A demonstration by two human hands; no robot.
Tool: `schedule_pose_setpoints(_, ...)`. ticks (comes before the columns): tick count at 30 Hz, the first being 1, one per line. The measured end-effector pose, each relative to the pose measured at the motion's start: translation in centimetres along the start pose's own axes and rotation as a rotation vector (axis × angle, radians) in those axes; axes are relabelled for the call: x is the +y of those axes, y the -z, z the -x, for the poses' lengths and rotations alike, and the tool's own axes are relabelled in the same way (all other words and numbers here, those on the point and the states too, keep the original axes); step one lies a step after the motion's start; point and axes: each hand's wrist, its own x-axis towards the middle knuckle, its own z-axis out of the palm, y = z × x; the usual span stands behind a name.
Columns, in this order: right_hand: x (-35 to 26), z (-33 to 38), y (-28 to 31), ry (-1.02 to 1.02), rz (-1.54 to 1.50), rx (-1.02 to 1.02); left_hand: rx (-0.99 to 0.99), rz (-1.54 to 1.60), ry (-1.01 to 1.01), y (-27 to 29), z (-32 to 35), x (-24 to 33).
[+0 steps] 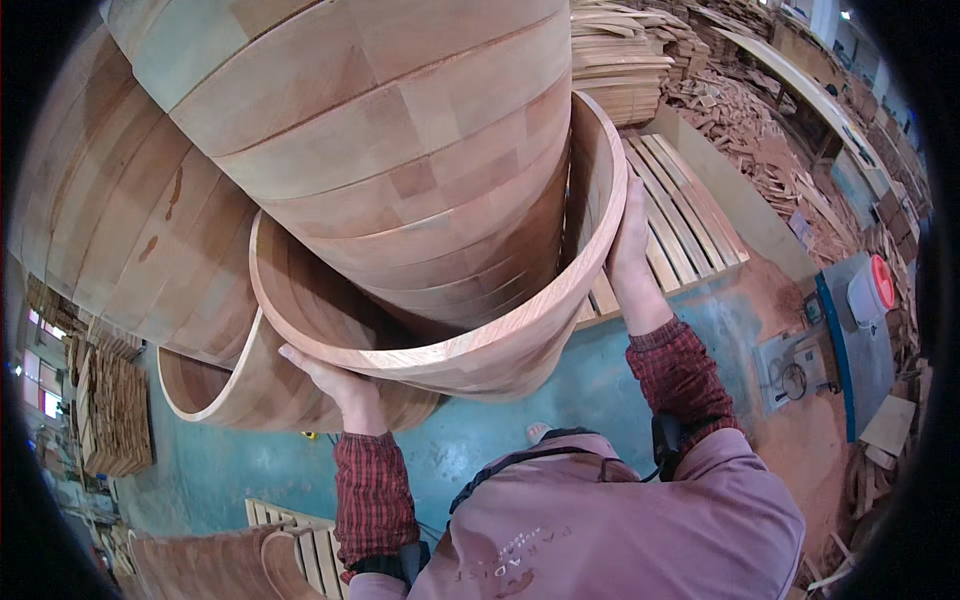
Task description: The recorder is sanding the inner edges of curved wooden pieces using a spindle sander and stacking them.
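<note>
Fingers of the left hand (335, 378) curl under the near rim of a large wooden ring (480, 345), a wide hoop glued up from many short pale and reddish blocks, and the right hand (630, 240) grips its far rim with the thumb over the edge. The ring is held tilted at chest height, slipped around the lower end of a tall stack of like wooden rings (400, 150) that leans toward the person.

The grip looks thin for so wide a piece: only fingertips bear the near side, so it could slide off and drop toward the foot (538, 432) on the teal floor (560, 390). The inner wall may also catch the stack's lower edge and jolt the whole column, which already tilts. A second stack (130, 210) stands close on the left, leaving little room to swing. Beyond the right hand lies a slatted pallet (680, 225), with scrap wood (760, 140) heaped behind it.
</note>
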Motion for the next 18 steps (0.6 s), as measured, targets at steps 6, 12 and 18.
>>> schedule_pose_setpoints(6, -0.4, -1.5, 0.1, -0.120, -0.038, -0.043, -0.013, -0.083, -0.074, 1.2, -0.2, -1.6)
schedule_pose_setpoints(12, 0.1, -1.7, 0.3, -0.214, -0.157, -0.004, -0.010, -0.090, -0.087, 0.7, -0.3, -1.6)
schedule_pose_setpoints(18, -0.4, -1.6, -0.5, -0.177, -0.094, 0.010, -0.018, -0.065, -0.074, 1.4, -0.8, -1.6)
